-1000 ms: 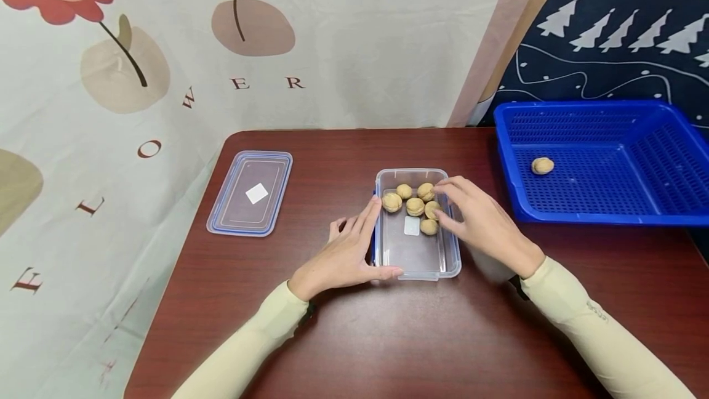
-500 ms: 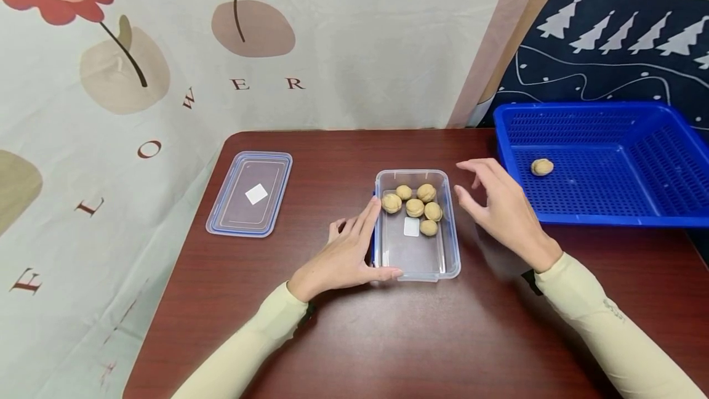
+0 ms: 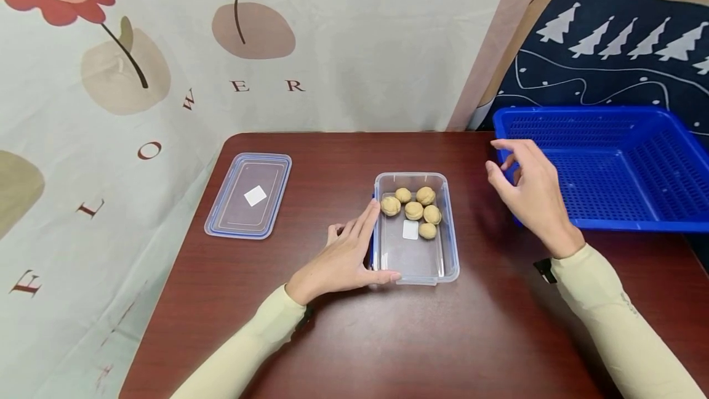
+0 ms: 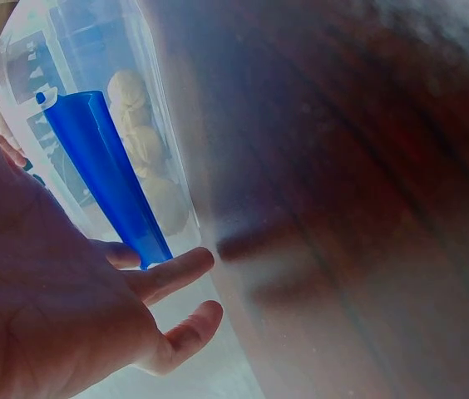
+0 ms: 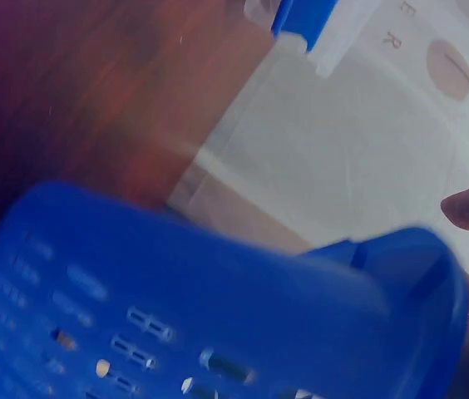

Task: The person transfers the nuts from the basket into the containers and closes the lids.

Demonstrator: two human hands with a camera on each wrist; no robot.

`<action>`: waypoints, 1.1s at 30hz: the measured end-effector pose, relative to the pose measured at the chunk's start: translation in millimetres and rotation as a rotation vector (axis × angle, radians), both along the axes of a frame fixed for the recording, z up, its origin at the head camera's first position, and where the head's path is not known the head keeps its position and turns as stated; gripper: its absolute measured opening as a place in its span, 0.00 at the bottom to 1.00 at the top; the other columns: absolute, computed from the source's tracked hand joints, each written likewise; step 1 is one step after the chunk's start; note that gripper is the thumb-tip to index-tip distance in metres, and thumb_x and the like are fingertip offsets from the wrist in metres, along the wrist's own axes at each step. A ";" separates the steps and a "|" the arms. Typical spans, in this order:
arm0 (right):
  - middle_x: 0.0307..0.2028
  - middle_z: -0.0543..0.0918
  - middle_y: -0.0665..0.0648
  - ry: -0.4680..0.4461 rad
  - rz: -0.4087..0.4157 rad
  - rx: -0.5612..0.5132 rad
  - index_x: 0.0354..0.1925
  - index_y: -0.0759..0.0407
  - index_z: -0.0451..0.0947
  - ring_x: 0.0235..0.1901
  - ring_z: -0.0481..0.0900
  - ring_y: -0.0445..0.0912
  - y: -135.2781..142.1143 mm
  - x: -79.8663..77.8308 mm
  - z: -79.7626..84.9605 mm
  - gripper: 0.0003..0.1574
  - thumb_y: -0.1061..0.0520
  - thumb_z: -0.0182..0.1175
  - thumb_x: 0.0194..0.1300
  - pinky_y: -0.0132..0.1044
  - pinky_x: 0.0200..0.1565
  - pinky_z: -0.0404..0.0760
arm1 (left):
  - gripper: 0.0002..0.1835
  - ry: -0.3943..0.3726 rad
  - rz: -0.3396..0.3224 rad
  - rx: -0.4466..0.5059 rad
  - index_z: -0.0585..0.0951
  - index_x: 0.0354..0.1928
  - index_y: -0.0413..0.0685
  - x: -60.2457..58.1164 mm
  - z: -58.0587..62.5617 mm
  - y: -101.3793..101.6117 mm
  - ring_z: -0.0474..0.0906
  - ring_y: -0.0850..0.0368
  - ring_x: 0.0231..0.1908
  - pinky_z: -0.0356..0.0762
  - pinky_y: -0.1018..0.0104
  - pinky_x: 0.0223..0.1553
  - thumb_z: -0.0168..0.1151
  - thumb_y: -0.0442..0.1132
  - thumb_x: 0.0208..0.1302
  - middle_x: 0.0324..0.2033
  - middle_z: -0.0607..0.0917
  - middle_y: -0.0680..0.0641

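Several walnuts (image 3: 413,210) sit in the far half of a clear plastic box (image 3: 410,263), beside a small white square on its floor. My left hand (image 3: 346,257) steadies the box, straight fingers along its left side and thumb at the near left corner. Blue latch (image 4: 106,166) and walnuts show through the box wall in the left wrist view. My right hand (image 3: 534,193) hovers over the left rim of a blue basket (image 3: 637,225), fingers loosely bent and thumb apart, holding nothing. The walnut in that basket is hidden behind this hand in the head view.
A clear lid (image 3: 249,196) with a blue seal and a white square lies at the left of the brown table (image 3: 354,343). A printed cloth (image 3: 365,48) hangs behind the table. The basket's raised wall stands at the back right.
My right hand has left the walnuts in the box and moved right to the basket, now covering the walnut seen there before. The left hand stays at the box.
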State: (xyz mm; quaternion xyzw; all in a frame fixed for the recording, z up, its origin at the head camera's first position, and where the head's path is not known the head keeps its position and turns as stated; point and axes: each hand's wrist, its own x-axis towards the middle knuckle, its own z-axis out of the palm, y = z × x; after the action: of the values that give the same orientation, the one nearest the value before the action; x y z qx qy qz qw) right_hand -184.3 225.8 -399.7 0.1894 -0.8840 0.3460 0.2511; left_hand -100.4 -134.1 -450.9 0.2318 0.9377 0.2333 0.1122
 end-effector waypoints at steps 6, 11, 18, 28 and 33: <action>0.43 0.82 0.66 -0.014 -0.066 -0.018 0.66 0.65 0.83 0.32 0.72 0.46 13.7 -7.3 5.5 0.23 0.61 0.67 0.75 0.32 0.36 0.67 | 0.74 0.010 -0.007 0.002 0.34 0.90 0.51 -0.6 -0.2 -0.1 0.55 0.39 0.82 0.53 0.29 0.71 0.67 0.81 0.61 0.88 0.37 0.52; 0.46 0.83 0.65 -0.044 -0.098 -0.015 0.67 0.63 0.83 0.33 0.71 0.44 23.4 -11.7 8.1 0.24 0.59 0.66 0.76 0.30 0.37 0.68 | 0.74 0.041 -0.019 -0.007 0.37 0.90 0.48 -1.2 -0.7 -0.8 0.50 0.40 0.83 0.55 0.33 0.70 0.68 0.80 0.61 0.88 0.39 0.49; 0.45 0.82 0.65 -0.077 -0.144 -0.007 0.66 0.64 0.83 0.33 0.71 0.47 34.3 -21.2 9.9 0.24 0.57 0.65 0.77 0.31 0.38 0.66 | 0.74 0.044 -0.022 -0.010 0.37 0.90 0.48 -1.7 -1.1 -0.6 0.50 0.42 0.84 0.55 0.32 0.70 0.67 0.81 0.60 0.88 0.40 0.50; 0.48 0.81 0.67 -0.167 -0.199 0.022 0.67 0.65 0.82 0.33 0.70 0.44 52.1 -30.2 4.5 0.25 0.54 0.61 0.79 0.35 0.39 0.66 | 0.74 0.035 -0.023 -0.019 0.35 0.89 0.50 -2.2 -1.5 0.0 0.52 0.42 0.83 0.54 0.33 0.70 0.67 0.80 0.61 0.88 0.40 0.51; 0.48 0.81 0.69 -0.212 -0.205 0.047 0.67 0.67 0.81 0.35 0.73 0.53 57.9 -36.2 0.9 0.26 0.54 0.60 0.80 0.41 0.42 0.66 | 0.74 0.046 -0.024 -0.014 0.36 0.89 0.48 -1.6 -2.2 -0.1 0.54 0.41 0.82 0.55 0.34 0.70 0.67 0.80 0.61 0.88 0.40 0.50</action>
State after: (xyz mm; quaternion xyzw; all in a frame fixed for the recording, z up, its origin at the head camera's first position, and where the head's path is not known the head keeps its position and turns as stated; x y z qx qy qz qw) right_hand -220.5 283.7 -398.8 0.0665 -0.9281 0.3155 0.1860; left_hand -102.0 -134.1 -453.1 0.2477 0.9387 0.2200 0.0949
